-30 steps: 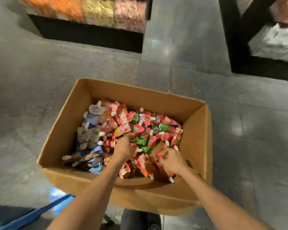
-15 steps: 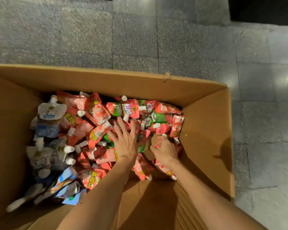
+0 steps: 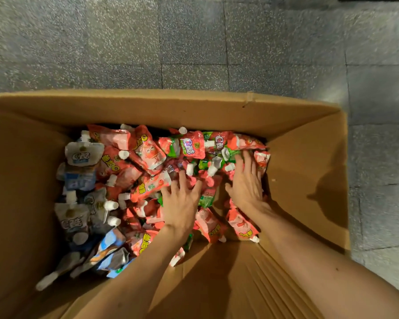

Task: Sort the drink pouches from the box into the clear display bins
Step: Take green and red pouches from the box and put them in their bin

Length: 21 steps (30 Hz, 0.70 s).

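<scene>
Inside the cardboard box point(image 3: 309, 157), both hands are lying flat on the heap of drink pouches point(image 3: 148, 153) — the left hand point(image 3: 180, 203) with fingers spread on red ones at the middle, the right hand point(image 3: 245, 183) with straight fingers near the right wall. White and blue pouches point(image 3: 82, 155) are sitting along the left side — grey tiled floor point(image 3: 194, 42) beyond.

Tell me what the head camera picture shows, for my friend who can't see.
A left hand and a right hand rest flat, fingers spread, on a heap of red drink pouches in an open cardboard box. White and blue pouches lie at the box's left side; grey speckled floor lies beyond.
</scene>
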### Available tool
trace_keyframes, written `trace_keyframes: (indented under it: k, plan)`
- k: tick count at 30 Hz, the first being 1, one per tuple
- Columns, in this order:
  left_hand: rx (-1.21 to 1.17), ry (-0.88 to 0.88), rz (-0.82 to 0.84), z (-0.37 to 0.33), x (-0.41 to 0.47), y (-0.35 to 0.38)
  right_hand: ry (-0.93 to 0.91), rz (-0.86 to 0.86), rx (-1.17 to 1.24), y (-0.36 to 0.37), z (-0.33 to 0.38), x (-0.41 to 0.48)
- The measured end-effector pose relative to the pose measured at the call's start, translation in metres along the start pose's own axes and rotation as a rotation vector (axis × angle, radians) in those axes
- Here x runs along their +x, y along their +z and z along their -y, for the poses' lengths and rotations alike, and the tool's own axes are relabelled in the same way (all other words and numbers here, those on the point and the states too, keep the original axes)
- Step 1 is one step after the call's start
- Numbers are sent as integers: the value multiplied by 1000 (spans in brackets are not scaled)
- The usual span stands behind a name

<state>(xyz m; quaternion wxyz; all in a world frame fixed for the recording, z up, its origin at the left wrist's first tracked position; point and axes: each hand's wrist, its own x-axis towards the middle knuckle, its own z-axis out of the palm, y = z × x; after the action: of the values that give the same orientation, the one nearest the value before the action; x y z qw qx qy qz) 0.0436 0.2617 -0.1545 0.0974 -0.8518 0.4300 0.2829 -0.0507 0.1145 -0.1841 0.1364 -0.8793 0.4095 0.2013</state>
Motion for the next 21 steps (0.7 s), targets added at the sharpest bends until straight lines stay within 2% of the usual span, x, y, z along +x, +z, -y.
trace_keyframes:
  k: [2,5,7,10,13,18,21]
  plan:
    - [-83,-6,-68,9,-9,1,54,25,20,-4,2,9]
    - [-216,22,-147,29,-19,10,29,18,-160,-2,1,15]
    - [-350,25,-151,38,-23,11,10,4,-262,2,-2,18]
    - [-395,-49,-130,46,-22,7,2,-15,-296,-2,-3,24]
    - [-342,-83,-69,44,-20,6,-37,-18,-291,-6,-5,28]
    - [-172,60,-108,16,-6,13,-113,1,-231,-15,-10,30]
    - [-41,167,-67,-4,13,23,-124,11,-185,-19,-10,30]
